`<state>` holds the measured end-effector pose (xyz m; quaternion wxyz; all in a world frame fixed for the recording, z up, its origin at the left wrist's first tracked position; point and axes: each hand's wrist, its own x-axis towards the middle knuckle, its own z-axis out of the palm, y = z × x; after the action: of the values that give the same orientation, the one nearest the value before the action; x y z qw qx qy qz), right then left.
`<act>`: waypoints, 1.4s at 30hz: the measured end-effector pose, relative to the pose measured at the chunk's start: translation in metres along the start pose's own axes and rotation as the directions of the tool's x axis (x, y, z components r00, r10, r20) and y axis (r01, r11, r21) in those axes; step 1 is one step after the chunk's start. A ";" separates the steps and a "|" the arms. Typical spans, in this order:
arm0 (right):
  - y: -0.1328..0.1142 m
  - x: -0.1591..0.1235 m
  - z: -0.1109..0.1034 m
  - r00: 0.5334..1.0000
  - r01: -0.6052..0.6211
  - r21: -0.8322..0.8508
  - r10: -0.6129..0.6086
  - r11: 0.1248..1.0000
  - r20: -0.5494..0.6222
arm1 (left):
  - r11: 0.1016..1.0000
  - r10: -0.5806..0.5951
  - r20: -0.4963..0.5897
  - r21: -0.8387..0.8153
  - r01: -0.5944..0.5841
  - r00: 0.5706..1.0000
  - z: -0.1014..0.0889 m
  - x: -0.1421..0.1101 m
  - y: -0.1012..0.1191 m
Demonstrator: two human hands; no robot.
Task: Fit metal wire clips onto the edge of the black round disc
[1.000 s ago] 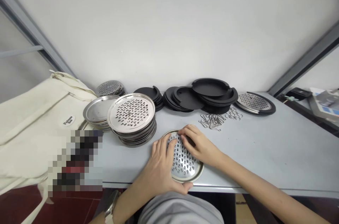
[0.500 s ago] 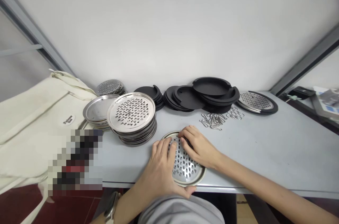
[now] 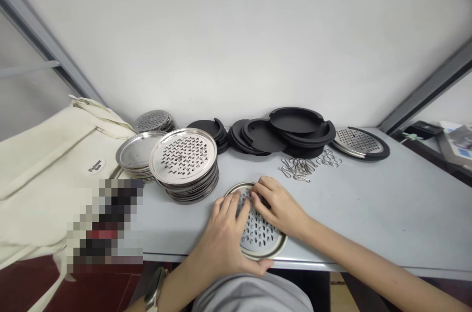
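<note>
A round metal grater plate (image 3: 260, 238) lies near the front edge of the table, its rows of cutting holes facing up. My left hand (image 3: 226, 236) grips it from the left, with the fingers over the surface and the thumb by the near rim. With bent fingers, my right hand (image 3: 280, 206) holds the far right part of the plate, its thumb and fingertips close to the left hand's fingers. My fingers cover part of the holes and the far rim. Beyond the right hand lies a heap of small metal wire hooks (image 3: 298, 168).
To the left stand a tall stack of grater plates (image 3: 184, 157), plain-looking metal discs (image 3: 139, 151) and a farther grater stack (image 3: 153, 120). Black round trays (image 3: 265, 136) line the wall. A grater in a black holder (image 3: 357, 142) lies right. A cream bag (image 3: 47, 169) borders the left side.
My right hand has shifted very slightly right and the left thumb side has moved a touch. The plate stays in place under both hands.
</note>
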<state>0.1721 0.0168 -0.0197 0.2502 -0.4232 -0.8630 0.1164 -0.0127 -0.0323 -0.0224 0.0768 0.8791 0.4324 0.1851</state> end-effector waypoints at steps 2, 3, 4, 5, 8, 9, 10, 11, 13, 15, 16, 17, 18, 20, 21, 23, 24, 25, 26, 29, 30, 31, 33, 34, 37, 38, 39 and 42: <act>0.001 -0.001 0.001 1.000 0.000 -0.012 0.000 1.000 -0.005 | 1.000 -0.003 0.003 0.001 0.003 1.000 0.001 0.000 0.000; 0.001 -0.001 0.001 1.000 0.001 -0.017 -0.001 1.000 -0.005 | 1.000 -0.004 0.003 0.000 0.004 1.000 0.002 0.000 0.000; 0.001 -0.001 0.001 1.000 0.004 -0.023 -0.004 1.000 0.001 | 1.000 -0.005 0.003 -0.002 0.005 1.000 0.003 0.000 0.000; 0.001 -0.001 0.001 1.000 0.011 -0.029 -0.011 1.000 0.008 | 1.000 -0.006 0.003 -0.003 0.006 1.000 0.003 0.000 -0.001; 0.001 -0.001 0.000 1.000 0.019 -0.044 -0.018 0.999 0.016 | 1.000 -0.006 0.013 0.005 0.006 1.000 0.004 -0.001 -0.001; 0.001 -0.001 0.000 1.000 0.014 -0.047 -0.014 0.999 0.009 | 1.000 -0.004 0.016 0.008 0.004 1.000 0.003 -0.001 -0.001; 0.002 -0.001 0.001 1.000 0.007 -0.049 -0.007 0.999 -0.001 | 1.000 -0.003 0.020 0.012 0.002 1.000 0.003 -0.001 -0.002; 0.002 -0.001 0.001 1.000 -0.002 -0.051 0.001 0.999 -0.013 | 1.000 -0.001 0.023 0.016 0.001 1.000 0.002 -0.001 -0.002; 0.003 -0.001 0.002 0.999 -0.017 -0.057 0.015 0.998 -0.035 | 1.000 0.000 0.028 0.021 0.000 1.000 0.001 0.000 -0.002; 0.004 0.000 0.003 0.998 -0.027 -0.046 0.024 0.999 -0.055 | 1.000 0.004 0.039 0.019 -0.005 0.999 0.000 0.001 -0.003; 0.004 0.000 0.003 0.997 -0.034 -0.032 0.032 0.999 -0.067 | 1.000 0.009 0.044 0.015 -0.009 0.999 0.000 0.001 -0.004; 0.005 0.000 0.003 0.996 -0.043 -0.011 0.042 0.999 -0.082 | 1.000 0.011 0.047 0.010 -0.012 0.999 0.000 0.001 -0.004; 0.006 0.000 0.003 0.994 -0.052 0.016 0.053 0.999 -0.096 | 1.000 0.012 0.049 0.004 -0.012 0.999 0.001 0.001 -0.005; 0.008 0.000 0.002 0.991 -0.069 0.080 0.078 0.994 -0.113 | 1.000 0.002 0.048 -0.005 -0.002 0.999 0.001 0.001 -0.005; 0.009 0.000 0.001 0.990 -0.075 0.112 0.088 0.991 -0.109 | 1.000 -0.008 0.049 -0.007 0.009 0.999 0.002 0.001 -0.006; 0.010 0.000 -0.002 0.992 -0.087 0.177 0.102 0.980 -0.078 | 1.000 -0.029 0.052 -0.007 0.030 0.998 0.002 0.001 -0.006; 0.011 0.000 -0.003 0.993 -0.092 0.207 0.105 0.974 -0.052 | 0.999 -0.039 0.053 -0.005 0.040 0.998 0.003 0.000 -0.006; 0.012 0.000 -0.005 0.994 -0.097 0.234 0.105 0.967 -0.025 | 0.999 -0.051 0.054 -0.001 0.052 0.997 0.003 0.000 -0.007; 0.012 0.000 -0.006 0.995 -0.101 0.257 0.104 0.961 0.000 | 0.998 -0.063 0.054 0.004 0.063 0.997 0.004 0.000 -0.007; 0.013 0.000 -0.009 0.993 -0.114 0.290 0.104 0.950 0.048 | 0.996 -0.084 0.059 0.011 0.084 0.995 0.005 0.000 -0.007; 0.013 0.000 -0.010 0.993 -0.117 0.292 0.106 0.949 0.054 | 0.996 -0.087 0.064 0.011 0.086 0.994 0.005 0.000 -0.008; 0.012 0.000 -0.010 0.993 -0.119 0.291 0.108 0.949 0.055 | 0.996 -0.088 0.069 0.010 0.087 0.994 0.006 0.000 -0.008; 0.012 0.000 -0.010 0.993 -0.119 0.288 0.108 0.950 0.053 | 0.996 -0.090 0.074 0.007 0.090 0.993 0.006 0.000 -0.008; 0.011 0.000 -0.011 0.993 -0.116 0.284 0.105 0.952 0.053 | 0.996 -0.090 0.074 0.007 0.090 0.993 0.006 0.000 -0.008; 0.010 0.001 -0.011 0.994 -0.106 0.278 0.091 0.955 0.066 | 0.996 -0.086 0.065 0.004 0.086 0.994 0.006 0.000 -0.009; 0.010 0.001 -0.012 0.993 -0.105 0.278 0.088 0.955 0.075 | 0.996 -0.087 0.065 0.003 0.087 0.994 0.006 0.000 -0.009; 0.009 0.001 -0.012 0.993 -0.109 0.279 0.089 0.954 0.082 | 0.996 -0.089 0.066 0.001 0.089 0.994 0.006 0.000 -0.009; 0.009 0.001 -0.013 0.990 -0.126 0.284 0.101 0.951 0.101 | 0.996 -0.093 0.072 0.000 0.093 0.993 0.006 0.000 -0.009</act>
<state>0.1842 0.0231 -0.0121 0.2651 -0.4256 -0.8208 0.2735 -0.0172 -0.0269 -0.0306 0.1024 0.8640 0.4695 0.1505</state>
